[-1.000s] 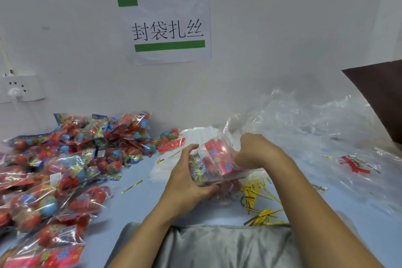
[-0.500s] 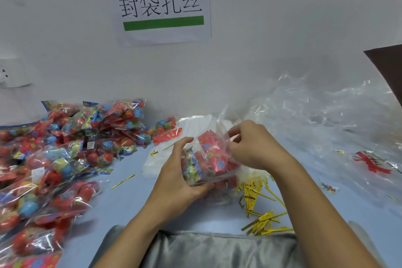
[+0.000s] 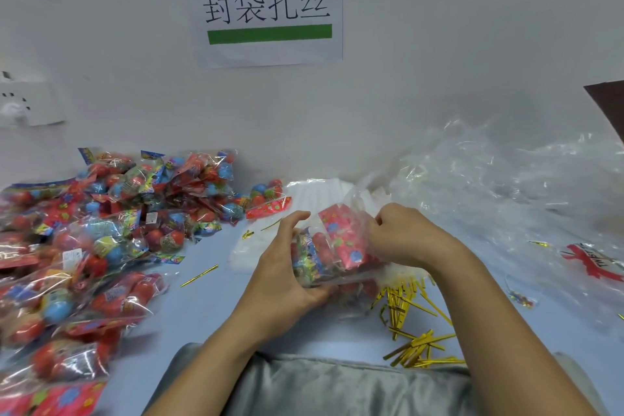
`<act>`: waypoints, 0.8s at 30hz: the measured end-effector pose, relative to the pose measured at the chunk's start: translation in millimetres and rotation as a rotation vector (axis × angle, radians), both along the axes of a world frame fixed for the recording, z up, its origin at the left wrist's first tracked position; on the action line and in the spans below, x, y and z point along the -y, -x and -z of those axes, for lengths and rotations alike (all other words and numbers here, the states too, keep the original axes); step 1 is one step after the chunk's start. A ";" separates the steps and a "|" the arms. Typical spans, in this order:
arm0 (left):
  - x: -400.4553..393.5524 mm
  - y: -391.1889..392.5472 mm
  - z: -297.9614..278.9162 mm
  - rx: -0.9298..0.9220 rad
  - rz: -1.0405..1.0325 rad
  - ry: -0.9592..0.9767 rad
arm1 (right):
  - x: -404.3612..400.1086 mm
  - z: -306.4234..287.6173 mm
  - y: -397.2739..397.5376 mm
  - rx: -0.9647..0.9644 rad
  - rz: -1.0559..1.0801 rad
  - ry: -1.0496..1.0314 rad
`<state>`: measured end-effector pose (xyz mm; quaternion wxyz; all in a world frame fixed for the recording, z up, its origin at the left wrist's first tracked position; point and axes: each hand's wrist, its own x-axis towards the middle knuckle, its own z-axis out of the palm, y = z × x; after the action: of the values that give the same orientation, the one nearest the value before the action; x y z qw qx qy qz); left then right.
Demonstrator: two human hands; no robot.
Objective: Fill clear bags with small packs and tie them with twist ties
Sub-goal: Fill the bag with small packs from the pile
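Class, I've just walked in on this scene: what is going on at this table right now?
A person is packing small red packs into a clear bag. The left hand grips the bag from below, while the right hand pinches its open top. No tie is on it yet. Gold twist ties lie just below the hands, a heap of packs sits on the left, and crumpled clear plastic is piled on the right.
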<state>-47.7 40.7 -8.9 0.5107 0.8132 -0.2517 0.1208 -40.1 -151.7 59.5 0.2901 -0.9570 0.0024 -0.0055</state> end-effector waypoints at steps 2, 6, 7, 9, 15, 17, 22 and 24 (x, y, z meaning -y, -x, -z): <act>0.1 -1.0 0.4 -0.002 0.006 -0.001 | 0.5 0.1 1.1 -0.025 0.005 0.040; -0.2 -3.2 2.5 -0.009 0.016 0.023 | -1.6 -0.1 5.3 0.046 0.011 -0.055; -0.4 -3.7 3.0 -0.009 0.015 0.032 | -2.3 0.4 5.5 0.079 0.001 -0.107; -1.1 -4.7 3.7 -0.022 0.015 0.055 | -3.6 1.0 5.8 0.133 -0.018 -0.198; -4.8 -4.2 3.6 -0.050 0.000 0.089 | 1.8 -1.4 3.3 0.194 -0.008 -0.214; -6.3 -4.3 4.2 -0.061 0.002 0.102 | 6.1 -2.3 3.4 0.186 0.027 -0.212; -7.7 -3.5 5.1 -0.075 -0.005 0.088 | 13.5 -4.2 5.5 0.323 0.115 -0.068; -8.4 -5.2 6.0 -0.080 -0.009 0.073 | 11.5 -7.8 6.2 0.468 0.139 -0.063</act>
<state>-42.5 49.2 -14.9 0.5491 0.7993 -0.2230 0.0995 -46.2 -163.1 67.2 0.3115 -0.9176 0.0009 -0.2468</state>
